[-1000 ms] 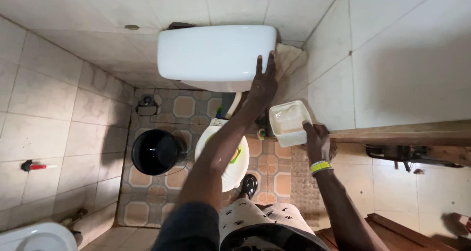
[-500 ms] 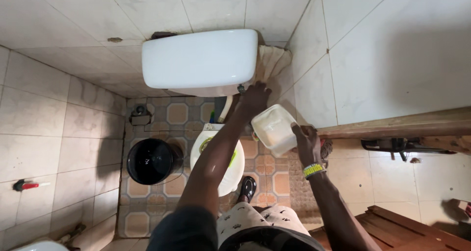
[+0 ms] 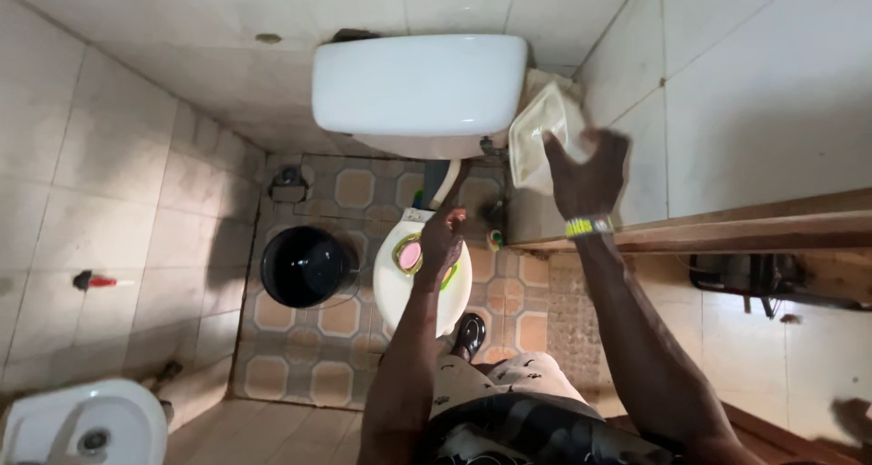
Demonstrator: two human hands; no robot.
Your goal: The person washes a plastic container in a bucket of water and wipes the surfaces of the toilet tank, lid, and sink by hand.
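1. The right hand point(image 3: 589, 176) has lifted the white plastic container point(image 3: 538, 138) from waist level up beside the cistern point(image 3: 420, 84), fingers curled around its lower edge.
2. The left hand point(image 3: 440, 240) has dropped from the cistern and hangs loosely curled, holding nothing, over the toilet lid point(image 3: 422, 288).
3. The container now stands tipped on edge, long axis running near-vertical, its open side facing the cistern.

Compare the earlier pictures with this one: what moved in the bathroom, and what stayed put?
The left hand left the cistern and dropped down over the toilet bowl. The right hand lifted the white tub up beside the cistern, tilted on edge. The black bucket and sink kept their places.
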